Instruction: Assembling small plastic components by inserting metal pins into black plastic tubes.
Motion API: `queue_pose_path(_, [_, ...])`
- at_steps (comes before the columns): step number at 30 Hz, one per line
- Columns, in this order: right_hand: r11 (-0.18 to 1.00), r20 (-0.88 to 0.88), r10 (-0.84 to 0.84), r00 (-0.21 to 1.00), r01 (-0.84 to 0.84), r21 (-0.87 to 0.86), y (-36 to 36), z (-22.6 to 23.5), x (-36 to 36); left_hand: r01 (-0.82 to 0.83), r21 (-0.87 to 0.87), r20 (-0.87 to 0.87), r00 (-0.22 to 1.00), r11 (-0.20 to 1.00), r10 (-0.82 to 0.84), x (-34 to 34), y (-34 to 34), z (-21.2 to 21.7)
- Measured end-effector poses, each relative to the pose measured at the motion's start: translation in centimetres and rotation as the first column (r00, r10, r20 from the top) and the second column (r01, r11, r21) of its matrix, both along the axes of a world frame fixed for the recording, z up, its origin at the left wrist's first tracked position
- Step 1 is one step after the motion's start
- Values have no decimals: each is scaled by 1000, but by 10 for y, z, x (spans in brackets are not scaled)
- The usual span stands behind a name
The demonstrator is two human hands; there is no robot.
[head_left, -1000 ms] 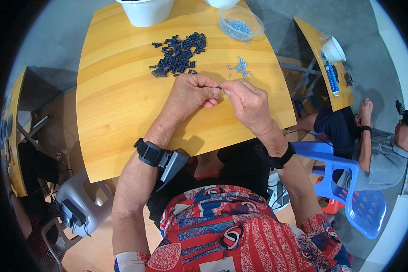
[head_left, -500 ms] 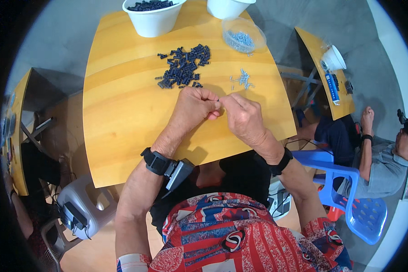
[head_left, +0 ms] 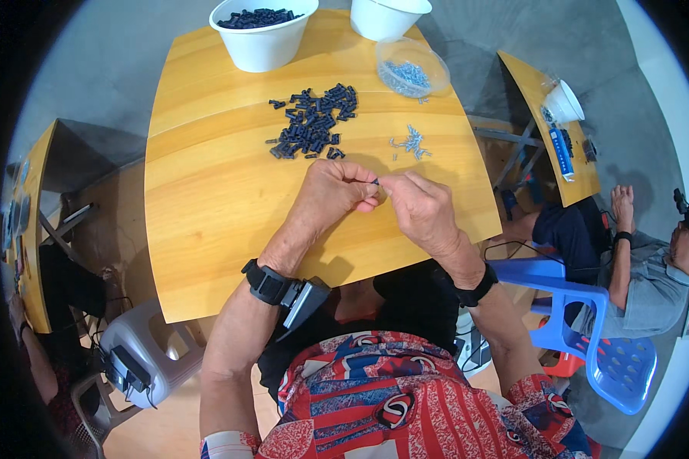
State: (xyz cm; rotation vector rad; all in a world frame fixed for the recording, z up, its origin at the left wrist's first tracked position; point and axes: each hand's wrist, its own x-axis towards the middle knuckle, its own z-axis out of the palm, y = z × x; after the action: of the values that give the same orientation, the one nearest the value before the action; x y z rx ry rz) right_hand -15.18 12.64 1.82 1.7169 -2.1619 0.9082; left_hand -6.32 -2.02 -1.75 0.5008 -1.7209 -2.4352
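left hand [head_left: 331,193]: fingers pinched shut on the small dark plastic piece [head_left: 375,181]
piece: sat between both fingertips, long axis roughly left-right (tiny, hard to confirm)
right hand [head_left: 419,206]: fingertips closed against its right end, equally near

- I sit in a small assembly workshop with a bare concrete floor [head_left: 99,61].
- My wooden table [head_left: 207,191] carries a heap of small dark parts [head_left: 312,122], loose metal bits [head_left: 410,142] and white bowls [head_left: 262,34] near the top of the frame.
- At right, another person [head_left: 628,260] sits by a similar table [head_left: 547,122]; a blue plastic chair [head_left: 597,336] stands near.
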Motion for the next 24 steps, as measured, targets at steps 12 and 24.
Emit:
queue_pose_path(12, [995,3,8,1000,-8,102,9,2,-1,93,-16,75,993,996,-91,2,3,9])
queue_pose_path(24, [974,263,-162,951,111,198,1,-9,-62,131,-33,12,991,991,-131,3,0,3])
